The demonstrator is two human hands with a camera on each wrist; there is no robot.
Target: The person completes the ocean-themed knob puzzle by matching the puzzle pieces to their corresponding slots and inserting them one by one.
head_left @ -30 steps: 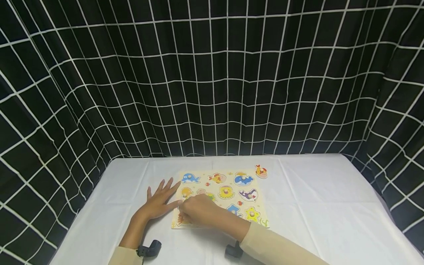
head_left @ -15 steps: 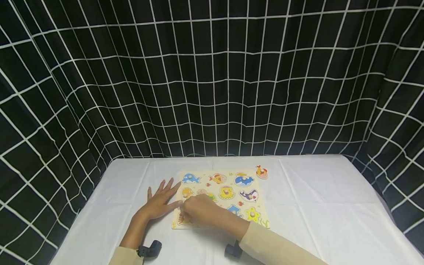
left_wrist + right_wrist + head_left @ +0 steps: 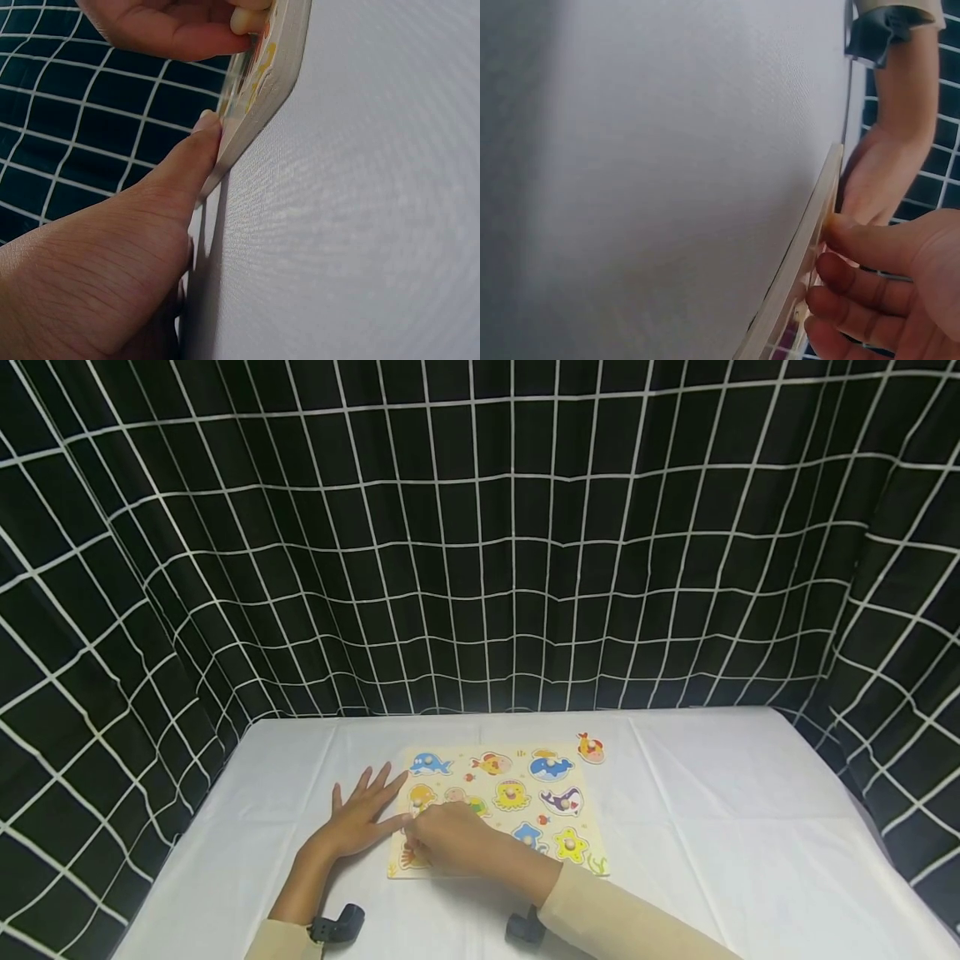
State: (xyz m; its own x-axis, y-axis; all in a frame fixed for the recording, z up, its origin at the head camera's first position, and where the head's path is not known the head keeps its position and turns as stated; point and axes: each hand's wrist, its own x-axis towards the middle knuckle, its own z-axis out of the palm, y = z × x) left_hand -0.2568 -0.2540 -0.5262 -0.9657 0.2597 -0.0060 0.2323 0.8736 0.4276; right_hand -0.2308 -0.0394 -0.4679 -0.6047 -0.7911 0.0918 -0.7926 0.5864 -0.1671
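A pale wooden puzzle board point(image 3: 450, 778) with knobbed sea-animal pieces lies flat on the table. My left hand point(image 3: 360, 821) rests beside its left edge, fingers spread; in the left wrist view the thumb point(image 3: 191, 157) touches the board's side. Over the lower left corner is my right hand point(image 3: 453, 835), fingers curled, pinching a red-orange puzzle piece point(image 3: 408, 857) by what looks like a pale knob point(image 3: 244, 21). Most of that piece is hidden under the hand. The right wrist view has the thumb point(image 3: 855, 236) and curled fingertips close against the board face.
A loose red-and-yellow fish piece point(image 3: 591, 748) lies on the white tablecloth point(image 3: 697, 777) past the board's upper right corner. An octopus piece point(image 3: 512, 795), a starfish piece point(image 3: 572, 845) and several others sit in the board. A black curtain point(image 3: 495, 568) with white grid lines surrounds the table.
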